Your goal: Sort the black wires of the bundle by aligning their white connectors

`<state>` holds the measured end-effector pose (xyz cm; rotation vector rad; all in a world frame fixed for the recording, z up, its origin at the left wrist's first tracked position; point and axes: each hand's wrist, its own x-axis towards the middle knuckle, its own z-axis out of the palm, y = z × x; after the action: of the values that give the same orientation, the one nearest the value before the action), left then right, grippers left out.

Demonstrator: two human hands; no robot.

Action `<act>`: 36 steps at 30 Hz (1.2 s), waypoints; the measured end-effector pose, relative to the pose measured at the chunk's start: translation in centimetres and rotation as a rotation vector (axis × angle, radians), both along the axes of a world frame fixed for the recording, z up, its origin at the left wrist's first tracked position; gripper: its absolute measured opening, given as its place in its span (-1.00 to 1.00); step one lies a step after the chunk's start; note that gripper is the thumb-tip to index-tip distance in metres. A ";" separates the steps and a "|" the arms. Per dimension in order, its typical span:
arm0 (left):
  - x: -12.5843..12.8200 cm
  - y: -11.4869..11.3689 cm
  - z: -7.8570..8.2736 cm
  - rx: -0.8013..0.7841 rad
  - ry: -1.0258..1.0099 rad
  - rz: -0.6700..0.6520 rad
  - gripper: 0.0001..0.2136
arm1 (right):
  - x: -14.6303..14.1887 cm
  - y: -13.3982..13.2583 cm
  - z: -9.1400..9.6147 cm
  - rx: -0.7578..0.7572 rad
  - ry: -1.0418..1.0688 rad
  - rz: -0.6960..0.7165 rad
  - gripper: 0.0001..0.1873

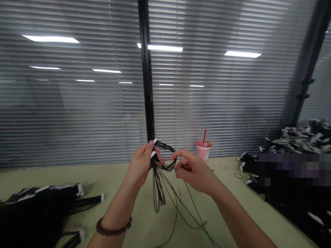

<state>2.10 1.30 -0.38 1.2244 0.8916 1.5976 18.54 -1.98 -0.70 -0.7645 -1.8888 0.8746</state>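
My left hand [141, 164] is closed around a bundle of thin black cords [159, 186] with white tags at the top, held up above the pale green table [144, 220]. My right hand [190, 168] pinches a loop of the same cords just to the right, its fingers curled. Loose strands hang down from both hands and trail across the table toward me. A dark beaded bracelet [112, 230] sits on my left wrist.
A pink cup with a red straw [204, 150] stands behind my right hand. Piles of black tagged bundles lie at the left [38, 206] and right [292, 144]. Rubber bands [238, 176] are scattered on the table. Closed blinds behind glass fill the background.
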 end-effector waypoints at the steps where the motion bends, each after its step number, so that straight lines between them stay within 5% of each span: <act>1: -0.2 0.3 -0.1 -0.025 -0.019 0.005 -0.78 | 0.7 -0.2 0.5 -0.094 0.090 0.085 -0.75; 5: -1.0 0.9 -0.1 -0.125 -0.074 0.032 -0.80 | 4.1 -0.8 2.3 -0.242 0.399 0.240 -0.85; 12: -0.9 0.3 0.6 -0.224 -0.077 -0.003 -0.79 | 8.1 -0.9 3.5 -0.019 0.863 0.113 -0.86; 18: -0.3 -0.3 0.7 -0.264 -0.028 -0.080 -0.79 | 8.5 -0.6 4.0 -0.025 1.090 0.181 -0.92; 22: 0.1 -1.3 1.0 -0.197 0.025 -0.172 -0.79 | 6.6 -0.2 3.4 0.057 0.898 -0.069 -0.84; 26: 0.7 -2.9 1.7 -0.175 0.110 -0.249 -0.75 | 2.3 -0.4 1.7 0.193 0.351 -0.268 -0.88; 29: 1.0 -3.6 2.1 -0.200 0.141 -0.268 -0.75 | -0.4 -0.9 0.6 0.458 0.014 -0.441 -0.85; 32: 1.1 -3.8 2.1 -0.198 0.145 -0.266 -0.75 | -1.5 -1.1 0.0 0.591 -0.092 -0.552 -0.87; 36: 1.0 -3.3 1.8 -0.196 0.130 -0.252 -0.76 | -1.5 -1.1 -0.1 0.556 -0.132 -0.542 -0.86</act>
<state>3.10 -2.04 1.45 1.2566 0.9130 1.2134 17.03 -3.10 -0.80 -0.9234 -1.7763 -0.0427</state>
